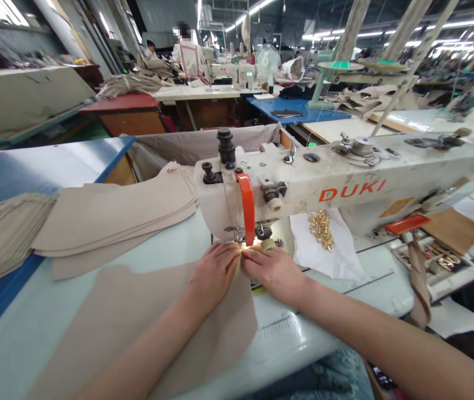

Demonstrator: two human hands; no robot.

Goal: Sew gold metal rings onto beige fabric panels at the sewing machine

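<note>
A large beige fabric piece [149,305] lies flat on the pale sewing table, its upper edge reaching under the white sewing machine [220,205]. My left hand [216,272] is closed at that edge, fingers together and pressed on the fabric beside the lit needle area. Close to it, my right hand [274,272] is closed too, with its fingers bunched at the fabric's edge just below the presser foot. The fingertips of both hands nearly meet, and the exact grip is partly hidden. An orange guard [246,208] hangs down right above them.
Stacked beige panels [116,216] lie left of the machine, with another pile [8,233] beyond. Gold metal rings [321,229] rest on a white cloth [345,261] under the arm. A parts tray [449,258] stands at right. A person [189,58] sits far behind.
</note>
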